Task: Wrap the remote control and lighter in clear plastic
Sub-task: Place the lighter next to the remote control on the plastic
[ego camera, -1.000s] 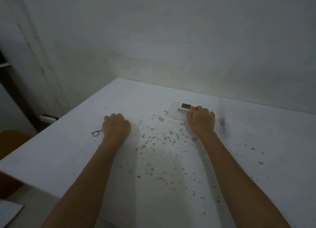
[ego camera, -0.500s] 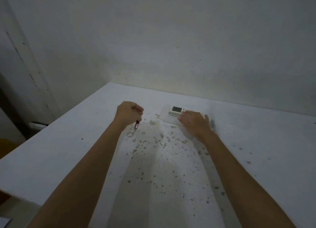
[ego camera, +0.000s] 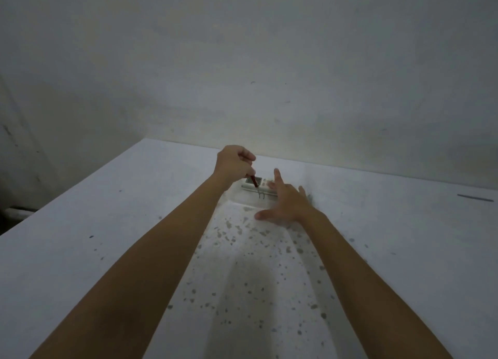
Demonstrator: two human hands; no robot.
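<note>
A white remote control [ego camera: 262, 184] with a small screen lies on a sheet of clear plastic [ego camera: 242, 201] near the back of the white table [ego camera: 107, 224]. My left hand [ego camera: 234, 163] is closed around a small dark red lighter [ego camera: 253, 181], which hangs down over the remote with a metal ring [ego camera: 260, 195] dangling below it. My right hand [ego camera: 285, 201] rests on the plastic just right of the remote, fingers spread, index finger raised. Part of the remote is hidden behind both hands.
The table surface in front of me is speckled with several dark spots [ego camera: 242, 251]. A grey wall [ego camera: 269, 76] stands right behind the table. A thin dark line [ego camera: 475, 198] marks the table at far right. The table's left edge drops to a dark gap [ego camera: 16, 213].
My left hand picked up the lighter from the table's left side and carried it right, over the remote. My right hand slid off the remote and spread flat on the plastic.
</note>
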